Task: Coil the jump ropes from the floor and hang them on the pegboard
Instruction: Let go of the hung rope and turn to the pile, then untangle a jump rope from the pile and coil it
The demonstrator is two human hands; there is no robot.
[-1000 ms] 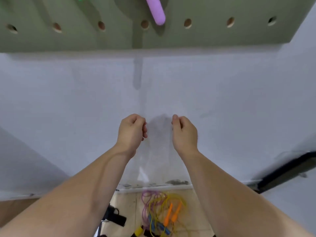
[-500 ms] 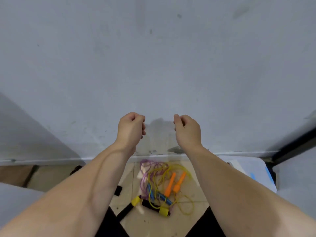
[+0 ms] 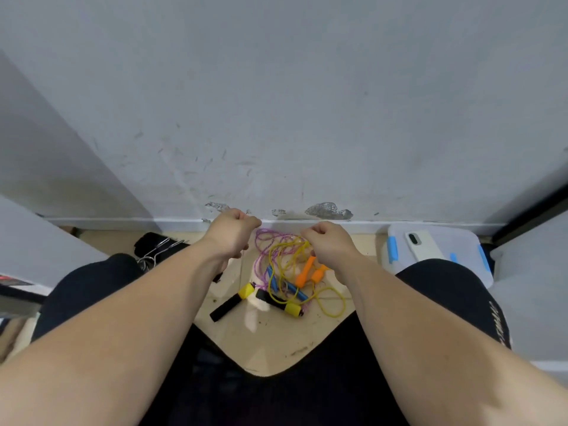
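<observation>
From the head camera: looking down at the jump ropes [image 3: 302, 273], tangled on the floor [image 3: 270, 342] at the foot of the wall [image 3: 276, 118]. Holding nothing visible in the left hand [image 3: 232, 233] or the right hand [image 3: 330, 244], both curled into fists above the pile. Lying just below and between them, loops toward the wall, handles toward the body. Probably nearest the right hand, overlapping the yellow loops.

We see a tangle on the beige floor [image 3: 270, 348]: a purple rope [image 3: 263, 238], a yellow rope [image 3: 287, 246], two orange handles [image 3: 305, 273], blue handles [image 3: 296, 291], and black handles [image 3: 226, 305] capped in yellow. At the floor's right edge we note a clear box [image 3: 461, 244] with blue clips [image 3: 392, 249] and a white phone [image 3: 423, 245]. The wall [image 3: 276, 103] is pale grey, scuffed darker low down.
</observation>
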